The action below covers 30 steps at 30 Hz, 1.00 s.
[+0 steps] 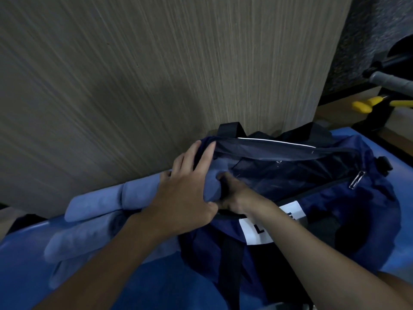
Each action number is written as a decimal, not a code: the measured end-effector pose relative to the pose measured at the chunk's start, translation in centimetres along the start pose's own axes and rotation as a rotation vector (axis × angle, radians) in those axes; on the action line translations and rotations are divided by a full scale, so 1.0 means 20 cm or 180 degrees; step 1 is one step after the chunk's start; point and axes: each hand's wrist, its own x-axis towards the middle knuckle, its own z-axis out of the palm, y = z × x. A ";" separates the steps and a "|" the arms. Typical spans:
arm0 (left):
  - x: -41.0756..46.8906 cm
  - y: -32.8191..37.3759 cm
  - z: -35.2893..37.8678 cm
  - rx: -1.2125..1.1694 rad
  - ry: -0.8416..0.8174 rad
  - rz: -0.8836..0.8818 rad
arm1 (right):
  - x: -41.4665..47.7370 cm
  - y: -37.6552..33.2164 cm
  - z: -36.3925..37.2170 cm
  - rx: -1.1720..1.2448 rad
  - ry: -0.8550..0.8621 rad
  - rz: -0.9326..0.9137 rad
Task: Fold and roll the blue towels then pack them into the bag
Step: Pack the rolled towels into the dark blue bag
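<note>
Duffel bag (335,198) mouth gapes wide, far rim against the wall panel (156,86). Your left hand (185,198) clasps a rolled towel (212,182) at the opening; your right hand (237,195) grips its end.

a tall wood-grain panel (134,74) fills the upper left and centre, a dark speckled wall (368,30) the upper right, with pale wooden floor (330,115) and a black frame (377,117) at right, a blue surface (156,285) below, all dimly lit.

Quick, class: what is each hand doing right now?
Left hand: holds the rolled towel at the mouth of the bag.
Right hand: grips that towel's end.
</note>
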 end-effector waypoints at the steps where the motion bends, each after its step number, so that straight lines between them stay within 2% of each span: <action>1: 0.00 0.00 0.00 -0.0011 0.0026 0.0002 | 0.00 -0.01 0.01 0.0066 0.0083 -0.0070; 4: 0.00 -0.01 0.01 0.0036 -0.0003 -0.0008 | -0.03 -0.01 0.05 0.0031 0.0096 -0.0292; 8: -0.02 -0.03 0.03 0.0039 -0.0103 -0.0023 | -0.07 0.02 0.04 -0.1254 0.0547 -0.0909; 10: -0.03 -0.05 0.03 -0.0001 -0.0068 -0.0079 | -0.07 0.04 0.04 -0.1533 0.0561 -0.1110; 12: -0.03 -0.05 0.03 -0.0052 -0.0034 -0.0086 | -0.06 0.06 0.05 -0.1448 0.0441 -0.0975; 19: -0.05 -0.03 0.02 -0.0032 -0.0152 -0.0004 | -0.03 0.04 0.09 -0.1294 0.0617 -0.0780; 25: -0.07 -0.10 0.03 -0.0223 -0.0162 -0.0162 | -0.07 0.04 0.07 -0.1220 0.0676 -0.0836; 30: -0.12 -0.13 0.07 -0.0512 0.0068 -0.0155 | -0.20 0.00 0.02 -0.0970 0.1075 -0.1236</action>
